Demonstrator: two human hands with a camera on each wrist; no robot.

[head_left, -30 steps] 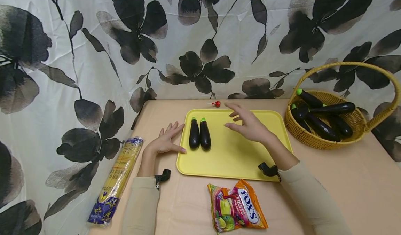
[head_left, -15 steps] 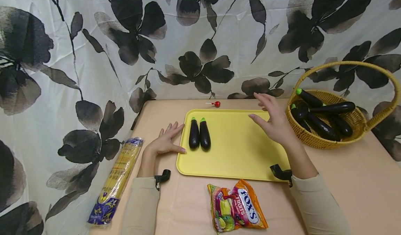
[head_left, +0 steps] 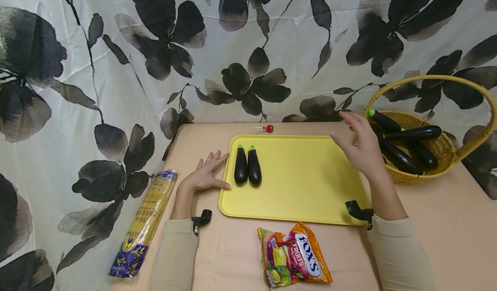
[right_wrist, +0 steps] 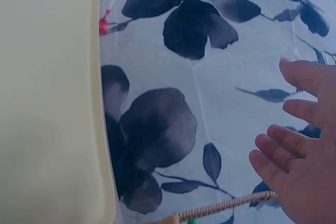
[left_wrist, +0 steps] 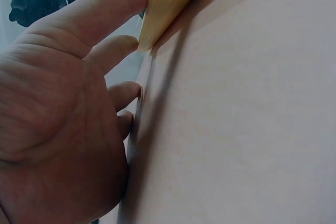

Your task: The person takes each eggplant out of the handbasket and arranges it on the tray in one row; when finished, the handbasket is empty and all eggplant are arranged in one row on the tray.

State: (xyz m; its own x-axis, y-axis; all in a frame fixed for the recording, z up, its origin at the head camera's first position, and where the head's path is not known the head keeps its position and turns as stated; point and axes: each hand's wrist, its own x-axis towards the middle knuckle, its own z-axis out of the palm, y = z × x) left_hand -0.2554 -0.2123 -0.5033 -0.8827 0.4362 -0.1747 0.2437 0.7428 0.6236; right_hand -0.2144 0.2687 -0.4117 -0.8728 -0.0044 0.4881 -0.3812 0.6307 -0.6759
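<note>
The right hand (head_left: 363, 148) hangs in the air between the yellow tray (head_left: 303, 196) and the wicker basket (head_left: 442, 146), its fingers (right_wrist: 294, 148) spread and straight and holding nothing. It is just beside the basket's near rim, in front of the dark aubergines (head_left: 411, 133) that lie heaped inside, but touches none of them.

The left hand (head_left: 205, 175) lies flat on the worktop (head_left: 435, 222) at the tray's left edge, fingers (left_wrist: 113, 51) straight and a little apart, with the thumb tip against the tray's rim. Two more aubergines (head_left: 247, 167) lie side by side on the left part of the tray, green stalk ends pointing away from the person.

A bag of fruit sweets (head_left: 293, 256) lies on the worktop in front of the tray, a packet of spaghetti (head_left: 145, 222) over the left edge, and a small red lollipop (head_left: 267, 129) behind the tray near the flowered cloth (head_left: 116, 58).
</note>
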